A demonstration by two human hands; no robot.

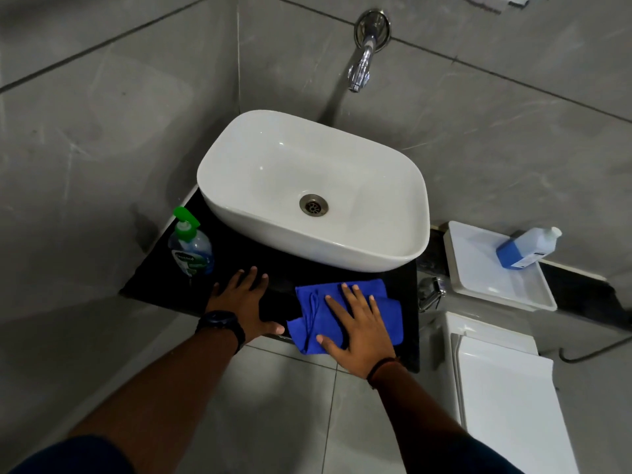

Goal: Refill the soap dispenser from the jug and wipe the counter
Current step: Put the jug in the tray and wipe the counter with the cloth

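A clear soap dispenser (190,248) with a green pump stands upright at the left end of the black counter (236,254). My left hand (244,299) lies flat on the counter just right of the dispenser, fingers straight. A blue cloth (314,316) is spread on the counter in front of the basin, and my right hand (359,325) presses on it with spread, straight fingers. The blue jug (523,249) with a white cap leans inside a white tray (478,289) at the right.
A white basin (273,172) sits on the counter under a chrome wall tap (362,68). A white toilet cistern (506,388) stands at the lower right, with a chrome fitting (431,292) beside the counter's right end. Grey tiled walls close in on the left and behind.
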